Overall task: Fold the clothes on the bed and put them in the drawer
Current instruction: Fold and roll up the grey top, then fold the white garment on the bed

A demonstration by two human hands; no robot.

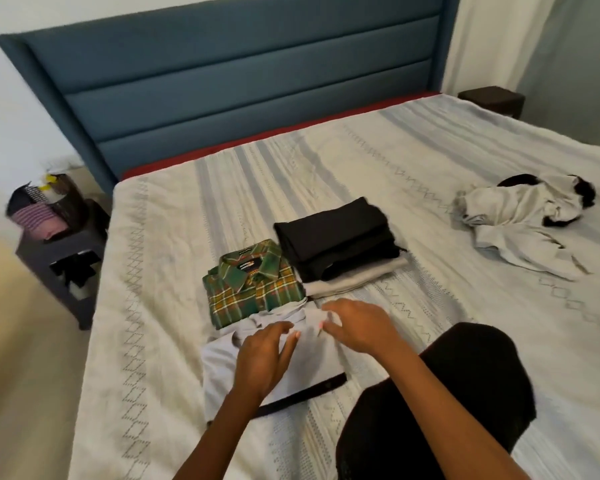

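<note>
A light grey garment (pixel 222 362) with a black hem lies folded on the bed (pixel 153 306) in front of me. My left hand (pixel 262 358) rests flat on its middle with the fingers spread. My right hand (pixel 357 323) touches its upper right edge, fingers loosely bent over the cloth. Just beyond lies a folded green plaid shirt (pixel 253 282). To its right sits a stack of folded black clothes (pixel 336 233) on a folded grey piece (pixel 354 277). An unfolded white and black garment (pixel 523 220) lies crumpled at the far right of the bed.
My knee in black cloth (pixel 465 393) rests on the bed at the lower right. A dark bedside unit (pixel 66 268) with a basket of clothes (pixel 39 209) stands left of the bed. The blue headboard (pixel 239 81) is behind; a dark stool (pixel 492 98) is at the far right.
</note>
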